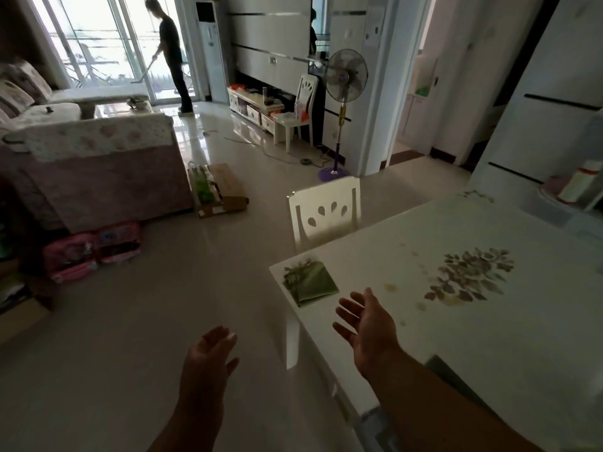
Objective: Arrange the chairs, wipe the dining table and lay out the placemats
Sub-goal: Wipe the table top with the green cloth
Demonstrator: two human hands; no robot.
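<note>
The white dining table [408, 340] fills the right side, with a purple flower print and a few yellowish stains on its top. A folded green cloth [310, 283] lies on the table's near left corner. My right hand [365, 324] hovers open just right of and below the cloth, palm turned left, not touching it. My left hand [208, 357] is open over the floor, left of the table. A white chair [324, 212] with leaf cut-outs stands tucked at the table's far left end. Another white chair [297, 112] stands by the far wall.
A sofa [98, 164] stands at left with pink bags [91, 251] and a cardboard box [218, 190] on the floor beside it. A standing fan [342, 109] and its cable are beyond the chair. A person [173, 57] mops near the balcony door. A bottle [577, 187] sits far right.
</note>
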